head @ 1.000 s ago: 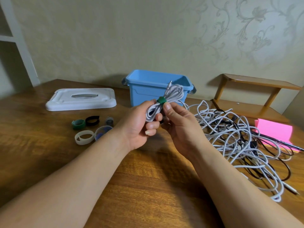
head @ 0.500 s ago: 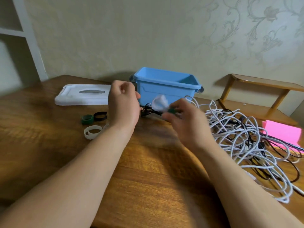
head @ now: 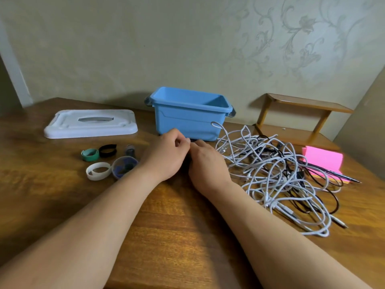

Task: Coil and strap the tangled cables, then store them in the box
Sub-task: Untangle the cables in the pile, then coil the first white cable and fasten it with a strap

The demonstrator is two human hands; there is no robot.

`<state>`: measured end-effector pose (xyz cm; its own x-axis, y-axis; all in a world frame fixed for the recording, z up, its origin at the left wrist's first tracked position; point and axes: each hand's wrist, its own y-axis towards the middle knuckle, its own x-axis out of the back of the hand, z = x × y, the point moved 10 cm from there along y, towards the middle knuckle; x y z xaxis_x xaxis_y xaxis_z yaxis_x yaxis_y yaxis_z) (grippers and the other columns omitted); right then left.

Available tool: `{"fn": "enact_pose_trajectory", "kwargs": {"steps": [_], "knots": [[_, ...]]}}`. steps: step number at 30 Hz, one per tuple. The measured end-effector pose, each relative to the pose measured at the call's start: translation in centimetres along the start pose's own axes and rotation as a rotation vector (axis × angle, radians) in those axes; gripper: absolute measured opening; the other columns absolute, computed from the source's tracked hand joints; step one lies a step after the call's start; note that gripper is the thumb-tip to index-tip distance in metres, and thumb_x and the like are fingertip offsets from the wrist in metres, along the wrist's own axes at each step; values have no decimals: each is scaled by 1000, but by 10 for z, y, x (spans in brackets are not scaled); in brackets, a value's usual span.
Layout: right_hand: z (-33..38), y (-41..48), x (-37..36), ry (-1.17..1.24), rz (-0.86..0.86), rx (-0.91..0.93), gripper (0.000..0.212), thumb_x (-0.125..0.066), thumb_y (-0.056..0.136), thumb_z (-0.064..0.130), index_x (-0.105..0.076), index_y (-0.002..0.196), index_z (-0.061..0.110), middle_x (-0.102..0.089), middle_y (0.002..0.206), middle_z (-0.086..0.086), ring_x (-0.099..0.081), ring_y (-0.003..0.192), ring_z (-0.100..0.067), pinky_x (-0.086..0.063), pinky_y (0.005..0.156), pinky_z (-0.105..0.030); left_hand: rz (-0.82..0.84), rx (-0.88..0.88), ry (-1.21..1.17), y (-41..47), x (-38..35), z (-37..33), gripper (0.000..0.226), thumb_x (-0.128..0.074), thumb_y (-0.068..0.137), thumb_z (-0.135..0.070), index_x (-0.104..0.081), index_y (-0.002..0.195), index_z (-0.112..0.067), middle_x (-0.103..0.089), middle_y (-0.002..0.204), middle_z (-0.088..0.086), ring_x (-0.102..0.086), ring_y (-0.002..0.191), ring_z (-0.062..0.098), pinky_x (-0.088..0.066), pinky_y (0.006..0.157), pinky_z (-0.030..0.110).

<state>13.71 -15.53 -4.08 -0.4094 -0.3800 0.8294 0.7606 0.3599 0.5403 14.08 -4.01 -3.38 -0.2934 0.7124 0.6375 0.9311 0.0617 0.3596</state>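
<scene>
My left hand (head: 166,157) and my right hand (head: 206,165) meet low on the table, just in front of the open blue box (head: 187,122). A bit of black cable (head: 194,140) shows between their fingertips. The left fingers are curled in on it; the right hand lies palm down and hides its own fingertips. A big tangle of white and black cables (head: 270,170) lies to the right of my right hand. The white bundle with the green strap is out of sight, and the box's inside is mostly hidden.
Left of my hands lie a green strap (head: 90,154), a black strap (head: 107,150), a white strap (head: 98,171) and a bluish one (head: 124,166). The white lid (head: 89,124) sits at the back left. Pink sticky notes (head: 323,161) and a wooden shelf (head: 302,122) stand on the right.
The strapped white bundle has left my hands and is no longer visible. Both hands have dropped to the table in front of the box, onto a black cable.
</scene>
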Motion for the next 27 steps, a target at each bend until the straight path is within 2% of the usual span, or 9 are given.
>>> {"fn": "enact_pose_trajectory", "kwargs": {"steps": [2,4,6,11,15,18,20,23,27], "knots": [[-3,-2,-6,23,38,-31,33,-53,89,7,-70,116,13,-63,103,-7,-60,96,-30,-42,74,-35,9,-11,15,-1,-2,0,21,-51,108,-49,-64,105,-33,-67,96,-12,-64,91,13,-58,83,43],[-1,-6,-8,21,45,-31,38,-50,90,11,-72,121,13,-63,108,-8,-56,101,-31,-48,88,-40,9,-18,39,-3,-3,2,19,-51,108,-48,-63,104,-34,-67,97,-12,-64,91,13,-59,82,44],[0,-11,-6,-11,33,-41,40,-48,91,19,-73,122,15,-63,114,-6,-53,107,-31,-48,95,-43,7,-17,62,-7,-4,2,16,-50,108,-46,-62,106,-35,-67,100,-12,-65,93,15,-60,83,45],[5,-14,17,58,-45,-87,32,-51,96,21,-63,125,15,-61,117,-7,-55,107,-30,-48,95,-44,-109,-43,35,-17,6,-9,6,-53,107,-40,-55,108,-35,-69,103,-8,-67,96,24,-59,83,47],[3,-19,36,225,-38,-164,42,-46,94,20,-57,134,12,-60,126,-11,-56,115,-32,-48,98,-44,-130,-89,-16,-20,6,-19,3,-56,108,-33,-56,110,-35,-69,105,-8,-68,97,23,-59,84,48],[-2,-28,56,298,-90,-205,42,-51,97,9,-56,139,13,-59,135,-10,-58,122,-30,-50,101,-44,-151,-141,-94,-23,7,-35,4,-57,109,-28,-61,109,-30,-72,105,-5,-68,98,22,-59,83,47],[-7,-37,72,305,-130,-189,40,-54,99,8,-59,138,15,-62,133,-6,-59,120,-26,-52,100,-44,-144,-147,-112,-27,3,-43,5,-58,108,-28,-62,107,-30,-72,101,-6,-68,95,21,-59,82,47],[-29,-50,103,303,-171,-198,27,-55,103,16,-68,126,17,-68,120,-2,-64,106,-21,-54,90,-41,-89,-148,-150,-37,-13,-51,9,-60,107,-28,-62,100,-33,-69,92,-11,-67,89,18,-57,83,48],[-91,-65,155,332,-246,-344,21,-59,102,16,-76,113,22,-77,105,3,-69,90,-18,-55,77,-37,102,-160,-49,-53,-49,-78,15,-62,106,-38,-71,100,-29,-72,88,-11,-68,84,13,-59,82,44]]}}
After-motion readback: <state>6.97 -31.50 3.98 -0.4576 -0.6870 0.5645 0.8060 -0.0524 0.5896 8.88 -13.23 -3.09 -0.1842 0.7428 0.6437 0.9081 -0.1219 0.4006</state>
